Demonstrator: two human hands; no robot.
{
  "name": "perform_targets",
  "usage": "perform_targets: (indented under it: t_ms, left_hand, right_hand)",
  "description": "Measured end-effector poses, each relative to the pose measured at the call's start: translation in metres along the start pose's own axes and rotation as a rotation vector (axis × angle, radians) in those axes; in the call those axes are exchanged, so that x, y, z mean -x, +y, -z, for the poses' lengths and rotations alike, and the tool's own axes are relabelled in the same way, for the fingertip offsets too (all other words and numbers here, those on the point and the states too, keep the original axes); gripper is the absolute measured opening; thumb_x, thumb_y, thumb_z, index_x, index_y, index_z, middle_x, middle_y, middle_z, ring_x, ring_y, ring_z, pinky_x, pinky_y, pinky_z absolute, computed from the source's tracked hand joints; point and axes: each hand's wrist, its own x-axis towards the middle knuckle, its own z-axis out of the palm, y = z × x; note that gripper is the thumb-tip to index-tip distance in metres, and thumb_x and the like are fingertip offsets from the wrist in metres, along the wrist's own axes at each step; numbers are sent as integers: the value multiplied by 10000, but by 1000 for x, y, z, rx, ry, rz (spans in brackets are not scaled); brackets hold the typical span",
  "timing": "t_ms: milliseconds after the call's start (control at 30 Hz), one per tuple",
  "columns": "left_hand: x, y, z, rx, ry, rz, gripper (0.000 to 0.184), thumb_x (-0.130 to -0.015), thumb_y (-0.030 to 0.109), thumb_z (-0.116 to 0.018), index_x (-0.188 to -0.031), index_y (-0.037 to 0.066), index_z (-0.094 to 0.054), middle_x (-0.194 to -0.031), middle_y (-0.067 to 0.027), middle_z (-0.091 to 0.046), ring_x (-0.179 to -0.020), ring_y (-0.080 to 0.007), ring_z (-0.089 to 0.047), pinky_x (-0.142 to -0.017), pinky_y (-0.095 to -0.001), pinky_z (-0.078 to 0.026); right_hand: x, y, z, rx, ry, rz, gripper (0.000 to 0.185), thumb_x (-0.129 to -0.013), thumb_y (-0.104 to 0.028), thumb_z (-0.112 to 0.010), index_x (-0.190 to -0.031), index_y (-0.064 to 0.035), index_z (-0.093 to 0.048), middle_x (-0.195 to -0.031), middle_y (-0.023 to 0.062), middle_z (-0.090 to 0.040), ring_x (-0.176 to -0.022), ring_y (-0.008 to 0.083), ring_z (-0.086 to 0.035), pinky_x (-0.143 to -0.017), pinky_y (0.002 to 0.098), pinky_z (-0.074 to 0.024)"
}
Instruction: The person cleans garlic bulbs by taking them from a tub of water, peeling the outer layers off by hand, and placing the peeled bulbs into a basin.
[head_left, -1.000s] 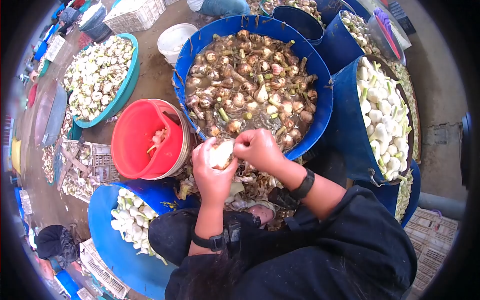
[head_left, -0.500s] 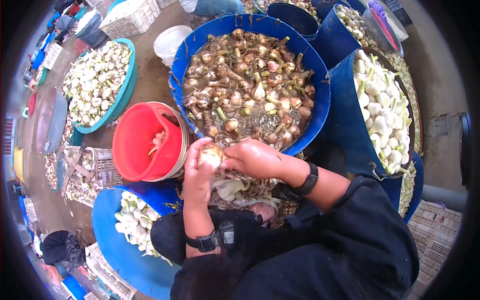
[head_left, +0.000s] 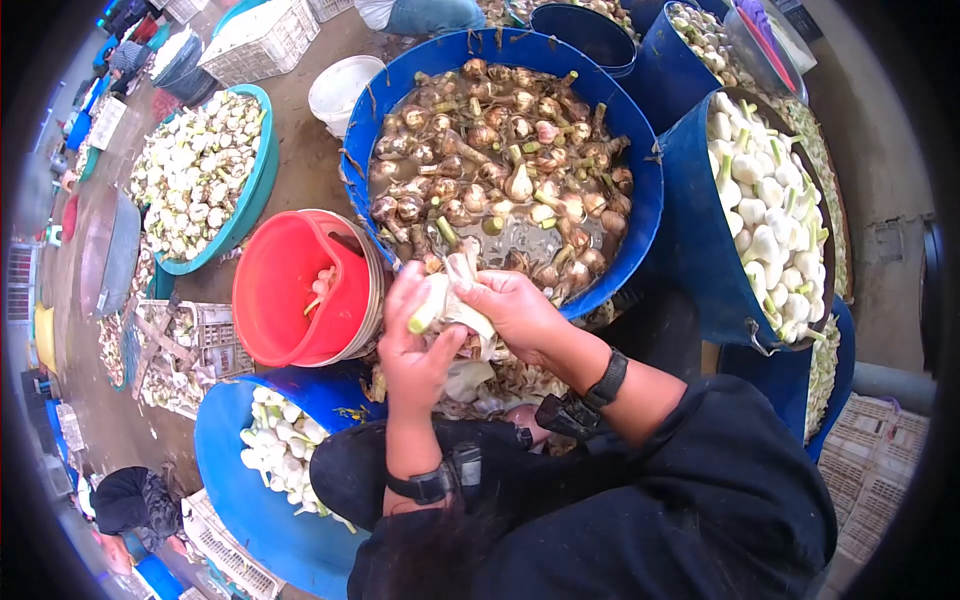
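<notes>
My left hand [head_left: 408,340] is closed around a garlic bulb [head_left: 432,303], whose pale green cut stem points down toward the thumb. My right hand [head_left: 520,312] pinches loose, whitish garlic skin [head_left: 462,272] at the bulb's side, and strips of it hang between the two hands. Part of the bulb is hidden by my fingers. Just beyond my hands, a large blue tub [head_left: 652,200] holds muddy, unpeeled garlic in brown water. Below them lies a heap of shed skins [head_left: 470,385].
To the left stands a red bucket [head_left: 290,290] with a few small pieces inside. Peeled white garlic fills a tilted blue barrel [head_left: 690,230] on the right and lies in a blue basin [head_left: 240,480] at lower left. A white bucket [head_left: 340,85] stands behind.
The garlic has turned in my left hand, so its green stem now shows. My right hand has pulled loose skin away from it. The view has shifted slightly.
</notes>
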Motion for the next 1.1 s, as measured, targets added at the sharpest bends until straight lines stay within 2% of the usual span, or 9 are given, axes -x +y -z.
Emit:
perform_targets:
  t_ms: [133,300,467,533,633,733,867,933,1100]
  left_hand:
    - [4,-18,14,905,505,535,213,-913,216,-461,-1038,51,-509,-1125,-161,-546,-1047,-270,-537,-882,-404,-451]
    - [1,-6,51,1118,803,526,204,-901,275,-436,-923,95,-531,-1039,-127,-576,-998,-290,-543,-819,-498,-456]
    - [-3,4,19,820,419,190,271,-897,297,-395,-760,87,-501,-976,-157,-549,-955,-274,-515,-860,-405,-406]
    - [-1,-1,18,785,232,142,465,-905,459,-322,-811,62,-544,-1142,-190,-511,-1115,-307,-442,-955,-410,-333]
    - [-6,21,10,678,103,231,1016,-709,806,-179,-1260,-13,-419,-1339,-217,-340,-1222,-321,-339,-1037,-410,-230]
    - [-5,15,27,729,186,719,1046,-716,800,-94,-1325,-21,-317,-1332,-203,-346,-1225,-269,-339,-1043,-348,-210]
    - [0,3,14,433,160,786,457,-856,315,-564,-1145,-31,-498,-949,-76,-596,-773,-104,-568,-648,-228,-454]
    - [-6,6,15,339,321,745,355,-832,235,-594,-1067,-27,-554,-831,-44,-618,-593,-44,-535,-424,-154,-336]
    - [-2,5,11,168,365,774,284,-825,220,-598,-982,-16,-572,-766,-33,-610,-572,-54,-535,-428,-168,-356]
  right_hand:
    - [20,-5,4,430,-38,-10,222,-894,-248,-525,-880,-37,-595,-613,-6,-543,-579,58,-531,-476,213,-396]
    - [45,20,34,1524,-332,310,283,-802,-297,-600,-923,-41,-602,-728,168,-598,-745,356,-580,-651,413,-470]
    - [25,9,14,1425,-141,307,402,-814,-298,-596,-1120,-47,-526,-910,140,-617,-753,315,-612,-670,379,-489]
    - [16,3,-6,720,-167,209,388,-838,-236,-588,-1147,-22,-490,-928,98,-613,-684,215,-603,-634,335,-489]
    - [-5,9,-7,441,-199,45,372,-847,-182,-581,-1156,0,-481,-907,80,-603,-713,140,-571,-649,287,-485]
    - [-2,-20,3,796,-515,291,490,-719,-123,-699,-1166,-42,-514,-985,52,-607,-855,127,-568,-773,269,-469]
    - [3,-18,-9,1089,-228,443,464,-713,-154,-707,-1129,-37,-537,-957,137,-622,-852,218,-610,-740,311,-477]
    - [0,2,-6,1317,-104,378,265,-791,-213,-613,-984,-34,-585,-807,200,-604,-739,330,-602,-656,374,-481]
    - [7,26,-13,1402,-82,391,262,-846,-242,-450,-766,-29,-579,-674,209,-578,-653,390,-572,-605,468,-460]
